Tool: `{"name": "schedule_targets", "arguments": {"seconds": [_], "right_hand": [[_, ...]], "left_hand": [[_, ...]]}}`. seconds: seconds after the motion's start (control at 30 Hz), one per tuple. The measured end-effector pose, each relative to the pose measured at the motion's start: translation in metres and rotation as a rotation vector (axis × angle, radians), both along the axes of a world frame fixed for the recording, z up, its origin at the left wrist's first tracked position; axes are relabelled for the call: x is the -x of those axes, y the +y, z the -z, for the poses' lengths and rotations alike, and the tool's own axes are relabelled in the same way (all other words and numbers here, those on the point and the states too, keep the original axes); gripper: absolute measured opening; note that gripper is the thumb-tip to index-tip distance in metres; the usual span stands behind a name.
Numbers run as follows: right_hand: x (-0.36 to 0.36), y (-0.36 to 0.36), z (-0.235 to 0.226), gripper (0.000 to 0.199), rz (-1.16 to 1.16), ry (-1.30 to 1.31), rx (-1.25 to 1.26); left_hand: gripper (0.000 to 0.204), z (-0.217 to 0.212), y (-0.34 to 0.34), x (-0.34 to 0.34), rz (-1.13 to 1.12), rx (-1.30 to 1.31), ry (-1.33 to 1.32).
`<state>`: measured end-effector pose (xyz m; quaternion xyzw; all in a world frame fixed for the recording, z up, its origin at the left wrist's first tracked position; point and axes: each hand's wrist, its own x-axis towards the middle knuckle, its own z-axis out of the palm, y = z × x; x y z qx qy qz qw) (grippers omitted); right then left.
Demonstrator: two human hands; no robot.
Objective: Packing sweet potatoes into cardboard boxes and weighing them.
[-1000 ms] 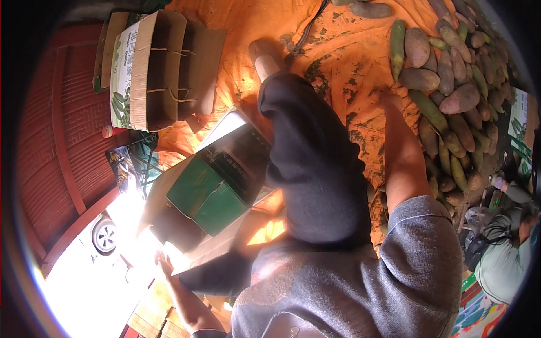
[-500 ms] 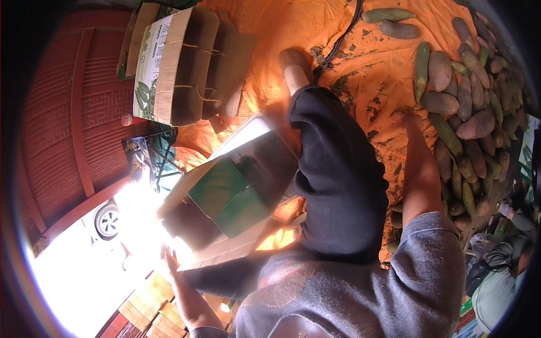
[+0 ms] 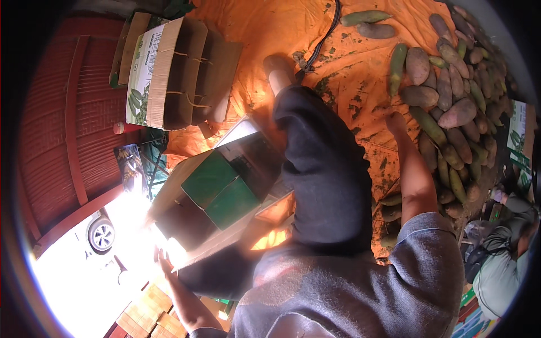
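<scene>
My left hand (image 3: 163, 263) is at the sunlit near-left end of an open cardboard box (image 3: 194, 222) with green flaps. Its fingers look stretched out, though glare bleaches them; whether they touch the cardboard I cannot tell. My right arm reaches forward over an orange sheet, with my right hand (image 3: 397, 121) low beside a heap of radishes (image 3: 457, 112). Some radishes are green, others reddish brown and dirty. The fingers of that hand are indistinct, and nothing held shows. Closest to it are a long green radish (image 3: 428, 125) and a reddish one (image 3: 419, 96).
Open cartons with cord handles (image 3: 186, 73) stand at the far left before a red panelled wall (image 3: 51, 112). A dark cable (image 3: 324, 42) crosses the orange sheet (image 3: 366, 73) near my foot (image 3: 279, 73). Another person (image 3: 501, 276) is at the lower right. Strong sunlight floods the lower left.
The whole view has shifted, so boxes and radishes sit slightly further left. My right hand stays low by the heap; my left hand remains at the box's end.
</scene>
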<state>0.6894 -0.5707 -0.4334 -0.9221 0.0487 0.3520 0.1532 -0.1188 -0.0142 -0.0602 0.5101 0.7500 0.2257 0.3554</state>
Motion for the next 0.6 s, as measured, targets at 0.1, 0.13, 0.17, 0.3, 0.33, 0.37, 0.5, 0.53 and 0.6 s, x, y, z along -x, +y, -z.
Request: {"name": "schedule_targets", "arguments": {"seconds": [0.1, 0.13, 0.17, 0.3, 0.33, 0.37, 0.5, 0.53, 0.6], "right_hand": [[0.015, -0.028, -0.016, 0.030, -0.057, -0.084, -0.020], [0.022, -0.027, -0.020, 0.030, -0.061, -0.091, -0.022], [0.030, -0.026, -0.022, 0.029, -0.064, -0.015, -0.031], [0.098, -0.018, -0.041, 0.025, -0.097, 0.076, -0.020], [0.115, -0.026, -0.047, 0.024, -0.130, 0.074, 0.012], [0.130, -0.040, -0.047, 0.023, -0.244, 0.201, 0.065], [0.197, -0.093, -0.069, 0.030, -0.387, 0.468, 0.151], [0.209, -0.117, -0.068, 0.039, -0.463, 0.466, 0.234], [0.220, -0.123, -0.072, 0.049, -0.563, 0.473, 0.304]], "left_hand": [[0.043, 0.025, 0.005, -0.025, 0.040, -0.007, -0.014], [0.043, 0.023, 0.004, -0.025, 0.037, -0.009, -0.021], [0.041, 0.022, 0.002, -0.026, 0.053, -0.023, -0.023], [0.038, 0.008, -0.013, -0.027, 0.020, -0.052, -0.020], [0.039, 0.004, -0.032, -0.053, -0.023, -0.018, -0.008], [0.039, 0.001, -0.030, -0.046, -0.026, -0.016, -0.008], [0.047, 0.003, -0.015, -0.019, 0.104, 0.037, -0.062], [0.047, 0.009, -0.012, -0.036, 0.085, 0.064, -0.080], [0.048, 0.009, -0.006, -0.029, 0.101, 0.055, -0.130]]}}
